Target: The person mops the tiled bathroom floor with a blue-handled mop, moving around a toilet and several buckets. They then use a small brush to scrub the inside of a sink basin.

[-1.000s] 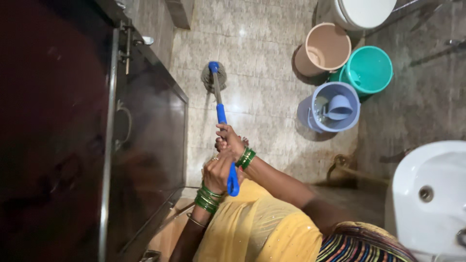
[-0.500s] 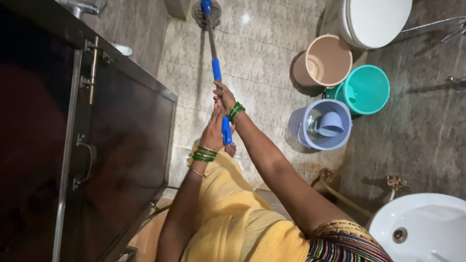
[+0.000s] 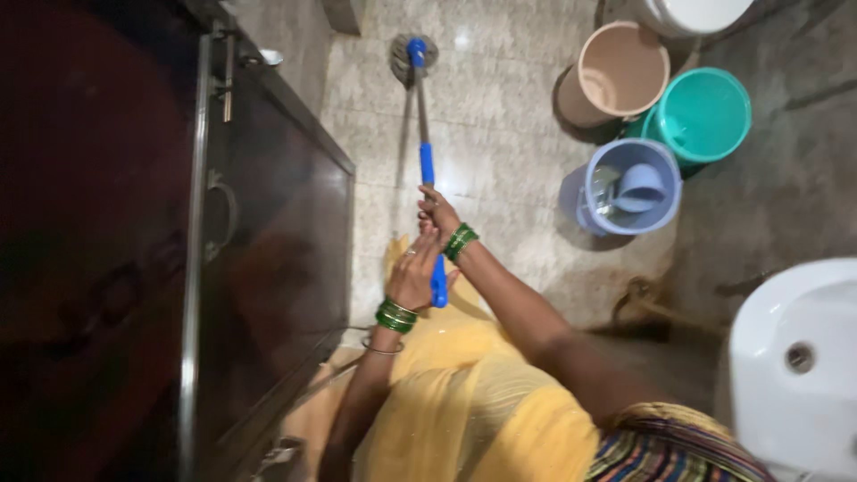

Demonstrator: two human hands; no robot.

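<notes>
Mop: we hold a long mop with a blue plastic grip and grey metal shaft (image 3: pixel 423 143); its grey string head (image 3: pixel 412 54) rests on the floor at the far end, near the wall.
Right hand: our right hand (image 3: pixel 437 212) is wrapped around the blue grip, higher up the shaft, fingers curled shut on it.
Left hand: our left hand (image 3: pixel 415 277) clasps the lower end of the same handle, close by our yellow garment (image 3: pixel 464 393).
Floor: the pale tiled floor (image 3: pixel 500 134) shines wet in patches around the mop head; we judge the mopping part-done, since the stretch toward the buckets looks duller.
Surroundings: a beige plastic bucket (image 3: pixel 620 67), a teal bucket (image 3: pixel 701 116) and a lilac bucket holding a mug (image 3: pixel 629 187) stand together, well apart from the mop head; a dark glossy door (image 3: pixel 268 232) runs along our left.
</notes>
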